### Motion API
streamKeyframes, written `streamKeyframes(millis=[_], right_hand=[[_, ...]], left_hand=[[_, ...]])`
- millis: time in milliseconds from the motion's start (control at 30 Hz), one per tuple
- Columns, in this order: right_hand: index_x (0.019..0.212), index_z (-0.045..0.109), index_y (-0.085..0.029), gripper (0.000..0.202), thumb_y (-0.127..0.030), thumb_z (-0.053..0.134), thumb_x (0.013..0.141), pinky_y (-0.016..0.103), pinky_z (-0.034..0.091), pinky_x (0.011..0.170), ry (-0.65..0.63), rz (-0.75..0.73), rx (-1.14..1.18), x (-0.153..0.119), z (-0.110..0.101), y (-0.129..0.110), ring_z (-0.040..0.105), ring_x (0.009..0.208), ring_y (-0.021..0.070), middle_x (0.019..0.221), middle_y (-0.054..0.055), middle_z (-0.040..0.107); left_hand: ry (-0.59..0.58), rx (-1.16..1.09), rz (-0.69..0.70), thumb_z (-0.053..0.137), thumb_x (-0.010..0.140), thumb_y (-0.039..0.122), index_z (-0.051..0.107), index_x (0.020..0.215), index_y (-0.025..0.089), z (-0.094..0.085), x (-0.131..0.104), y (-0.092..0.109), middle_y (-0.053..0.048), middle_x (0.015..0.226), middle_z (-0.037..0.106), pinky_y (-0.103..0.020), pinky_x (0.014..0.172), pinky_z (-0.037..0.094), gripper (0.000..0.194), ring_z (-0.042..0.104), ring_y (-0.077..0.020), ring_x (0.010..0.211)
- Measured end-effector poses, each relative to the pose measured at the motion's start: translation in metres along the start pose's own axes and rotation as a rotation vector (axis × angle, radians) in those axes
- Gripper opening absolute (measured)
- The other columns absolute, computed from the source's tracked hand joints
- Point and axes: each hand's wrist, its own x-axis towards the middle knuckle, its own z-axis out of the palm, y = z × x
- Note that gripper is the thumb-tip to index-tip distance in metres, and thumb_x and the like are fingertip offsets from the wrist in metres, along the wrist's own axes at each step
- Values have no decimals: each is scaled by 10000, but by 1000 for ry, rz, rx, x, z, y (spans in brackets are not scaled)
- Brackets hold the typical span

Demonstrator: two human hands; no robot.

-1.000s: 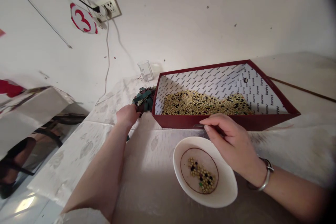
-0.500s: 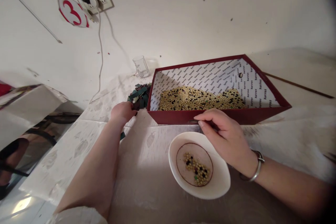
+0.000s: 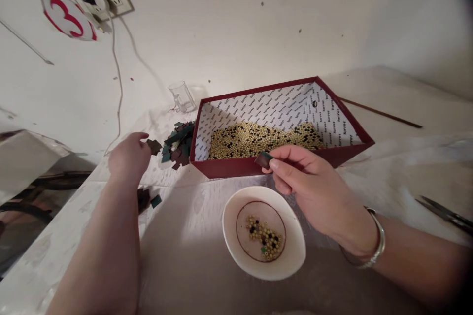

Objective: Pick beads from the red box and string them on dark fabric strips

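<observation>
The table point(image 3: 185, 241) has a pale cover, and its back edge is along the wall. The red box point(image 3: 229, 169) lies toward this back edge; its printed lining surrounds many pale and dark beads point(image 3: 236, 140). The right hand point(image 3: 314, 182) is in front of the box, its thumb and index finger closed on a small dark piece point(image 3: 263, 160). The left hand point(image 3: 129, 160), with curled fingers, is near the left edge; a brown piece point(image 3: 153, 146) is at its fingertips, but I cannot tell if it is gripped. The white bowl point(image 3: 295, 256), nearer to the front edge, contains a few beads. The pile of cut pieces point(image 3: 179, 143) is just beside the box, near the back left corner, with the glass mug point(image 3: 182, 97) behind it.
</observation>
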Motion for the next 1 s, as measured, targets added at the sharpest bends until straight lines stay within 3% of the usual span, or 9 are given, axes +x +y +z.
streamKeyframes(millis=[133,367,567,733,1000], right_hand=[[879,564,-217,200,-400,578,799,214,325,468,-4,34,-11,0,1,2,405,499,84,515,-66,455],[851,561,-194,188,-378,545,814,214,313,461,-31,94,-101,-2,6,3,388,497,81,543,-54,447],[868,569,-209,218,-417,545,809,196,300,434,-45,122,-164,-3,4,9,376,497,76,558,-54,439],[893,563,-228,233,-444,537,809,187,290,409,-47,125,-178,-2,3,13,352,478,76,546,-61,426],[885,572,-229,221,-434,536,812,188,299,401,-41,95,-222,-3,4,12,357,470,76,559,-56,435]], left_hand=[[25,-304,89,407,818,319,571,1118,297,-12,-13,14,-9,733,632,-266,471,401,343,574,-166,582],[-82,-746,224,470,782,288,606,989,200,-10,-34,42,9,612,582,-197,440,378,262,521,-93,488],[-85,-554,96,474,761,346,622,960,199,15,-15,24,-12,736,647,-205,482,390,288,560,-115,568],[-97,-437,33,520,711,374,652,875,178,43,-1,6,-32,721,653,-231,522,387,288,565,-149,616],[-195,-444,47,517,657,216,655,990,214,60,1,3,-25,790,688,-245,603,449,361,598,-154,674]])
